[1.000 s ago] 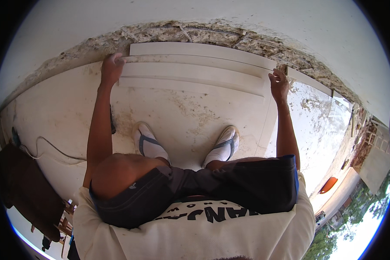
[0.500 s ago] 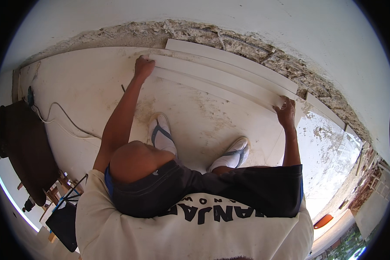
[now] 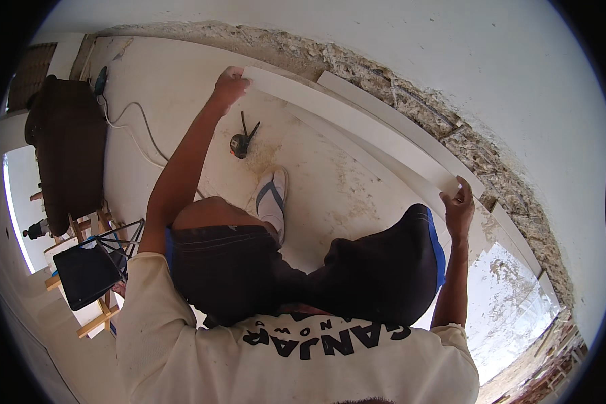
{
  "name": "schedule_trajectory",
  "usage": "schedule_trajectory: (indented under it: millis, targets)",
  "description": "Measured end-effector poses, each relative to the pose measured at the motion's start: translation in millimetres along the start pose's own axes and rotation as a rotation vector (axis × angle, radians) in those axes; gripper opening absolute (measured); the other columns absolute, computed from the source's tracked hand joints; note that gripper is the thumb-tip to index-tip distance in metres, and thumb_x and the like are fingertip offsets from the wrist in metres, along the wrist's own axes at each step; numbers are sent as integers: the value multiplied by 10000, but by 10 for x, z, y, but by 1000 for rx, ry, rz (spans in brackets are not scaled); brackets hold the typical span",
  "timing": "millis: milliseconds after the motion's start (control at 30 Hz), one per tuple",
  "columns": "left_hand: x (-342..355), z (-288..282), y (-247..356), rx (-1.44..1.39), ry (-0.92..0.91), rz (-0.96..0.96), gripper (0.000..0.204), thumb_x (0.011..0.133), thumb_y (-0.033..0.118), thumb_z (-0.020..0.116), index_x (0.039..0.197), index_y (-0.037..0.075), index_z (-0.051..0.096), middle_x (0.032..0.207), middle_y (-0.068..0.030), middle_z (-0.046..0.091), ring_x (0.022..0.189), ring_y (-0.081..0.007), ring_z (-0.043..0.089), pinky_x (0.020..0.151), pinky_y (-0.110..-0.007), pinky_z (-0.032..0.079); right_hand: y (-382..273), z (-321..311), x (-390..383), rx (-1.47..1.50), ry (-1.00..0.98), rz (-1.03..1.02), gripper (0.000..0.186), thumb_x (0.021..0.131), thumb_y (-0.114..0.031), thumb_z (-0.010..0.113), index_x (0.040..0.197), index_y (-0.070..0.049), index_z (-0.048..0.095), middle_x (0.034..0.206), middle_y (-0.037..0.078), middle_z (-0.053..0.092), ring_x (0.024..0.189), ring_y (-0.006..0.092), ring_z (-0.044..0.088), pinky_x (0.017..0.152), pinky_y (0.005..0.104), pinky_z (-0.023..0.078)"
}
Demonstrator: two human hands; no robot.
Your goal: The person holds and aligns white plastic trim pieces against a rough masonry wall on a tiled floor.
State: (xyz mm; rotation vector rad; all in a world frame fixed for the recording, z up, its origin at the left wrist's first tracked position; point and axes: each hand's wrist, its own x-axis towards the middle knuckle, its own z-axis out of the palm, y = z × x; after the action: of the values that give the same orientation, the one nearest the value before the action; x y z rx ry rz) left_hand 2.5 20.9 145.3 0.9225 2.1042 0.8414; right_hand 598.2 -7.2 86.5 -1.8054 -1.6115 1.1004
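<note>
In the head view, we hold a long, flat, white strip [image 3: 347,113] by its two ends, just on our side of the rough, broken grey-brown masonry band [image 3: 417,104] along the wall. To handle it well, we should move both ends together, pull evenly so the middle doesn't sag or twist, and spare its edges from the rubble. Our left hand [image 3: 232,85], arm reaching well forward, is clamped on the left end; our right hand [image 3: 459,205], forearm nearer us, seems to pinch the right end, thumb against curled fingers.
</note>
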Motion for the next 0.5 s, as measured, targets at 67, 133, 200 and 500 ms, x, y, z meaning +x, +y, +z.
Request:
schedule_trajectory:
  millis: [67, 133, 200, 500]
  targets:
    - [-168, -247, 137, 131, -6, -12, 367, 805, 120, 645, 1122, -6, 512, 961, -65, 609, 830, -148, 568, 711, -302, 471, -127, -1, 29, -54, -74, 41, 521, 735, -26, 706, 1229, -30, 541, 891, 85, 639, 839, 159, 622, 761, 279, 506]
    - [-261, -580, 296, 241, 3, -10, 372, 813, 127, 635, 1137, 2, 502, 987, -57, 607, 858, -148, 566, 735, -305, 470, -98, 100, 59, 261, -104, -41, 551, 748, -8, 699, 1261, -1, 500, 902, 89, 659, 836, 145, 625, 777, 264, 494]
    - [-300, -832, 350, 318, 3, -14, 383, 812, 127, 636, 1146, -4, 503, 983, -57, 607, 845, -143, 566, 728, -304, 472, -202, 168, 56, 365, -144, -40, 567, 754, 0, 694, 1278, 14, 476, 933, 107, 664, 842, 149, 628, 782, 265, 493]
    - [253, -1586, 264, 321, -20, 21, 474, 804, 168, 660, 1209, -38, 525, 1002, -86, 626, 824, -144, 573, 707, -291, 477, -851, 588, 280, 527, -228, 51, 633, 772, 0, 680, 1322, 110, 386, 1075, 148, 638, 956, 175, 613, 862, 283, 475]
